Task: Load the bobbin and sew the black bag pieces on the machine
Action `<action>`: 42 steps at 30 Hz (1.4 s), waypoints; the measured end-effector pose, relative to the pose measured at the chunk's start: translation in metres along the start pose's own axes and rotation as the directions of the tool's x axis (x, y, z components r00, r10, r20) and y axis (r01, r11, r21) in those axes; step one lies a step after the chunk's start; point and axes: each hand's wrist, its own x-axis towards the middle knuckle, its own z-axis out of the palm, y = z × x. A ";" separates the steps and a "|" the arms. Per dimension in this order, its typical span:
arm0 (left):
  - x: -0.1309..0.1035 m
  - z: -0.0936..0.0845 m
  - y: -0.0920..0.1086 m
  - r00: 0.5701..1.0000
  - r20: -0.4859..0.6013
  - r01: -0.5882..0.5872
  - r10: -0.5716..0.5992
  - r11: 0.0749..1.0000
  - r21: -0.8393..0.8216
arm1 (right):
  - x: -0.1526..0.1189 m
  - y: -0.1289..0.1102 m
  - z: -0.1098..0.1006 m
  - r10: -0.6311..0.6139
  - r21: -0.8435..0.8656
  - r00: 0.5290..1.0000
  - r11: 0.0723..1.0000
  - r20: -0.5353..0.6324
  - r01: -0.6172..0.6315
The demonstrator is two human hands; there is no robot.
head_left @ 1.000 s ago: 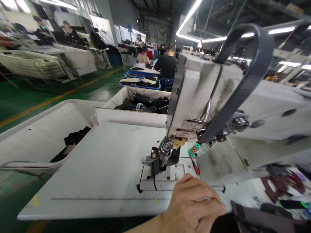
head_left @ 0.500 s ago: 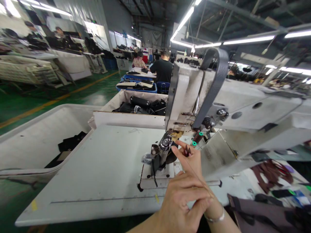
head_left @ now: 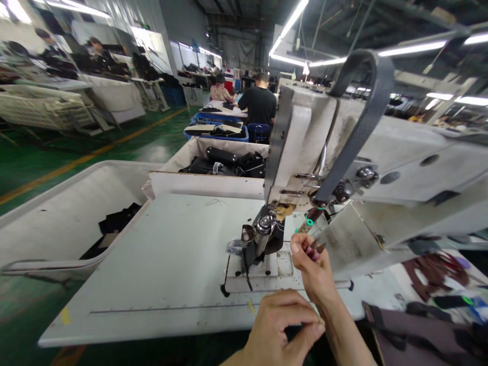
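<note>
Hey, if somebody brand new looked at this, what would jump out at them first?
Probably the big, grimy white sewing machine right of centre, with a dark strap looping over its head. Next, the two bare hands low in front of it: the left pinching its fingertips together, the right holding a small pointed tool. Then the large white bin at the left, with black pieces inside.

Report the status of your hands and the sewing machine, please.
Right hand: thread snips in grip. Left hand: fingertips pinched, contents unclear. Sewing machine: black strip hanging beside its post.
</note>
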 end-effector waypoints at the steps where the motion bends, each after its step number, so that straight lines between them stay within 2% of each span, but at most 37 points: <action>1: -0.001 0.000 -0.001 1.000 0.003 0.019 -0.019 1.000 -0.006 | 0.000 0.000 -0.002 0.023 -0.011 1.000 1.000 -0.003 -0.023; 5: 0.000 -0.001 -0.002 0.999 0.008 0.034 -0.034 0.999 -0.013 | 0.008 -0.003 -0.006 0.000 -0.125 0.994 0.992 -0.113 -0.014; 8: 0.000 -0.001 -0.003 1.000 0.008 0.025 -0.025 1.000 -0.007 | 0.016 -0.011 -0.002 0.085 -0.028 0.980 0.995 -0.178 -0.091; 9: 0.000 0.000 -0.003 1.000 0.009 0.022 -0.022 1.000 -0.005 | 0.018 -0.014 0.001 0.153 0.017 0.975 0.988 -0.161 -0.152; 11: 0.000 0.001 -0.004 1.000 0.009 0.016 -0.016 1.000 -0.003 | 0.023 -0.019 0.006 0.292 0.098 0.955 0.953 -0.056 -0.286; 13: 0.000 0.001 -0.006 1.000 0.009 0.010 -0.010 1.000 0.001 | 0.027 -0.021 0.009 0.355 0.166 0.934 0.920 0.039 -0.356; 15: 0.000 0.001 -0.008 1.000 0.007 -0.004 0.004 1.000 0.008 | 0.028 -0.020 0.009 0.329 0.236 0.944 0.915 0.039 -0.329; 18: 0.000 0.000 -0.012 0.999 0.007 -0.032 0.031 0.999 0.023 | 0.022 -0.021 0.006 0.232 0.289 0.969 0.936 -0.081 -0.200; 24: -0.001 -0.002 -0.018 0.998 0.012 -0.060 0.060 0.997 0.044 | -0.018 -0.025 -0.007 0.050 0.243 0.976 0.970 -0.213 0.004; 27: 0.000 -0.001 -0.021 0.998 0.013 -0.070 0.069 0.996 0.049 | -0.031 -0.019 -0.016 0.022 0.145 0.970 0.989 -0.244 0.014; 30: 0.001 -0.001 -0.022 0.998 0.019 -0.065 0.064 0.997 0.048 | -0.030 -0.012 -0.023 -0.029 -0.127 0.968 0.992 -0.251 -0.003; 31: 0.001 -0.001 -0.022 0.998 0.022 -0.064 0.063 0.997 0.048 | -0.029 -0.011 -0.024 -0.046 -0.171 0.968 0.985 -0.248 0.003; 32: 0.001 -0.001 -0.023 0.998 0.024 -0.063 0.062 0.997 0.048 | -0.027 -0.012 -0.024 -0.042 -0.158 0.970 0.987 -0.241 0.003; 35: 0.001 0.001 -0.023 0.998 0.026 -0.055 0.054 0.997 0.052 | -0.021 -0.019 -0.017 0.088 0.095 0.969 0.993 -0.230 -0.068; 37: 0.000 0.001 -0.024 0.999 0.025 -0.049 0.047 0.997 0.058 | -0.018 -0.025 -0.011 0.133 0.165 0.970 0.981 -0.205 -0.100; 40: -0.001 -0.002 -0.025 0.999 0.026 -0.050 0.048 0.996 0.070 | -0.021 -0.029 -0.008 0.042 0.022 0.982 0.999 -0.186 -0.039; 42: -0.001 -0.005 -0.027 0.999 0.030 -0.046 0.044 0.996 0.078 | -0.028 -0.027 -0.015 0.028 -0.055 0.983 0.998 -0.184 -0.038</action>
